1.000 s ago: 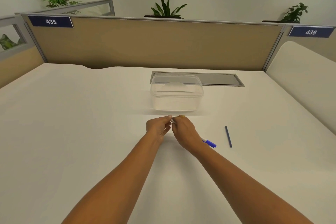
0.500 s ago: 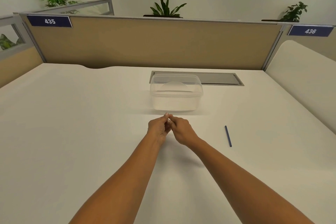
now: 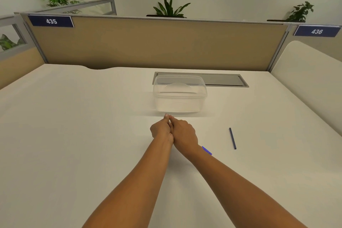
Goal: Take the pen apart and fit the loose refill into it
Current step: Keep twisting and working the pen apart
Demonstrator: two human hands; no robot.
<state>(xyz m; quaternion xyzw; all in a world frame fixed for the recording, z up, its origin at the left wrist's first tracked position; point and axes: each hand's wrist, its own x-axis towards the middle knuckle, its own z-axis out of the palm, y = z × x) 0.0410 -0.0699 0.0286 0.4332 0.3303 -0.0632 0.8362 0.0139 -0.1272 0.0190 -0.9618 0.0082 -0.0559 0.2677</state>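
White desk (image 3: 74,135) fills the view, closed at its far edge by a tan partition (image 3: 157,42). Near the desk's middle, the two hands meet knuckle to knuckle. The right hand (image 3: 184,135) has its fingers curled round the pen (image 3: 206,150). Only the pen's blue end shows, poking out past the wrist toward the near right corner. The left hand (image 3: 161,131) presses against the right with fingers curled and tips pointing at the far edge. Whether it grips the pen's other end cannot be told, since the hands hide it.

Just beyond the fingertips stands a clear plastic container (image 3: 179,98), parted from them by a thin strip of desk. Behind it a grey cable tray (image 3: 225,79) is sunk into the desk along the far edge. The loose refill (image 3: 232,138) lies flat to the right of the right hand, well apart from it, pointing roughly at the far edge. To the left of the hands the white surface runs a long way to the left edge, and it widens toward the near edge on either side of the forearms.
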